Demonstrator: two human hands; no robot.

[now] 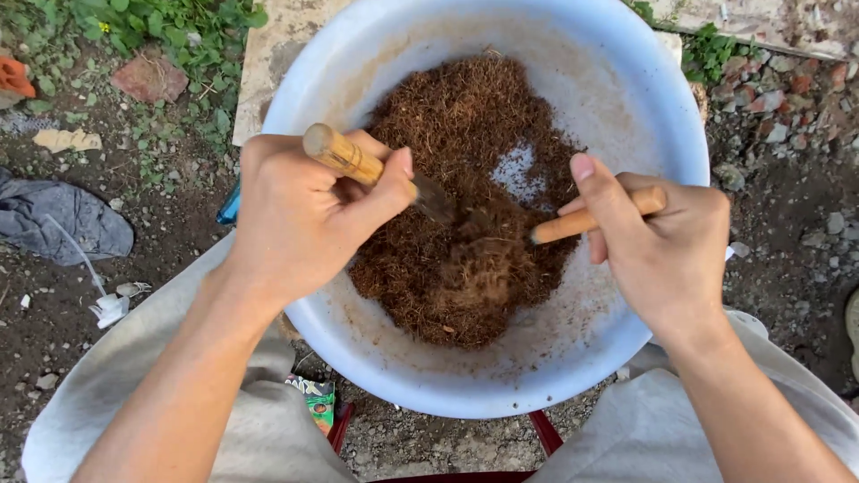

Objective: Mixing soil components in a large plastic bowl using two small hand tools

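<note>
A wide pale blue basin (626,80) holds a heap of brown fibrous material (465,179), like coconut coir. My left hand (300,210) grips a wooden-handled tool (344,154) whose dark metal end is dug into the fibres. My right hand (658,237) grips a second wooden-handled tool (582,219), its tip also buried in the heap. The two tool ends meet near the middle of the pile; their working ends are hidden by fibres.
The basin rests between my knees in light grey trousers (134,358). A stone slab (277,45) lies behind it. Bare soil with pebbles, weeds (170,27), a grey cloth (63,219), broken bricks (778,85) and a small green packet (315,398) surround it.
</note>
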